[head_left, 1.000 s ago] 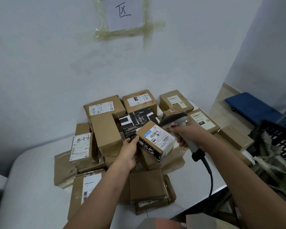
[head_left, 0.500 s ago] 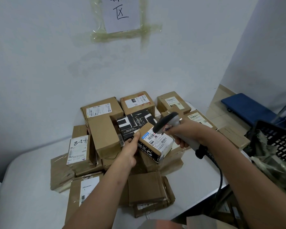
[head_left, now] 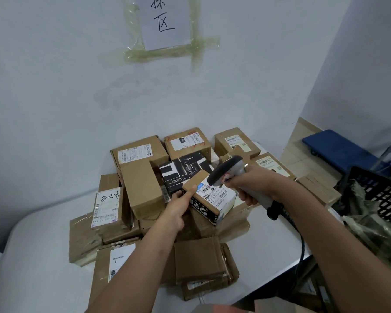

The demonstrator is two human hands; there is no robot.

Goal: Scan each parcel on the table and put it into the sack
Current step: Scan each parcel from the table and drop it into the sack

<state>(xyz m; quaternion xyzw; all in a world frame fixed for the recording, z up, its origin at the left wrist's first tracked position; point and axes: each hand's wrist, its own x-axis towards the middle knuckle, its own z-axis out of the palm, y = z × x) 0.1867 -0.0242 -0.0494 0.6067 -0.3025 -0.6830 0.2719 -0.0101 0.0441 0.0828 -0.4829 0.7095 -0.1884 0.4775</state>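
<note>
While the left hand [head_left: 178,213] holds the parcel [head_left: 212,199], the scanner [head_left: 229,170] has closed in — overlapping its label.

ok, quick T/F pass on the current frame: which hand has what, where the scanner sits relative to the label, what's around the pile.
1. The left hand grips the small labelled box. True.
2. The right hand holds the scanner with its head over that box's label. True.
3. The held box lies flat on the bare table. False: it is tilted, raised over the pile of parcels.
4. The scanner is cordless. False: a dark cable runs down from its handle.
5. A black-and-white patterned box sits just behind the held box. True.
6. The paper sign lies on the table. False: it is taped to the wall.
</note>
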